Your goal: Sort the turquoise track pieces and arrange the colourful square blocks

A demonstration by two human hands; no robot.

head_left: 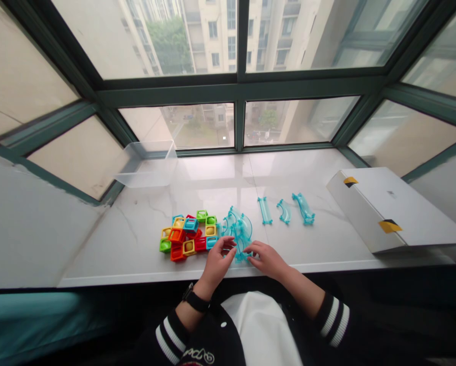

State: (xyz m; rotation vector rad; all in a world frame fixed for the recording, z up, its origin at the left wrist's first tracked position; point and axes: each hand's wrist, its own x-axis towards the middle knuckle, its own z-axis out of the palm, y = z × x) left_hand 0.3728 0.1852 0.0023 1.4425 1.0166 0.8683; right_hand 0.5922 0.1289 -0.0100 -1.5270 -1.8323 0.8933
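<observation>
A pile of clear blue toy track pieces (243, 227) lies near the front edge of the white ledge. At its near left side is my left hand (217, 262), fingers curved and slightly apart. My right hand (267, 259) reaches in from the other side, thumb and index finger apart at the edge of the pieces. Whether either hand touches a piece is hard to see. Left of the pile sit several coloured toy blocks (177, 235) in red, yellow, green and blue. To the right, a straight track piece (265, 210), a curved track piece (284, 211) and a wavy track piece (304, 209) lie apart.
A clear plastic bin (147, 173) stands at the back left of the ledge (220, 175). A white box (399, 208) with yellow and black tabs takes up the right end. Window frames (240, 91) close in the back and sides.
</observation>
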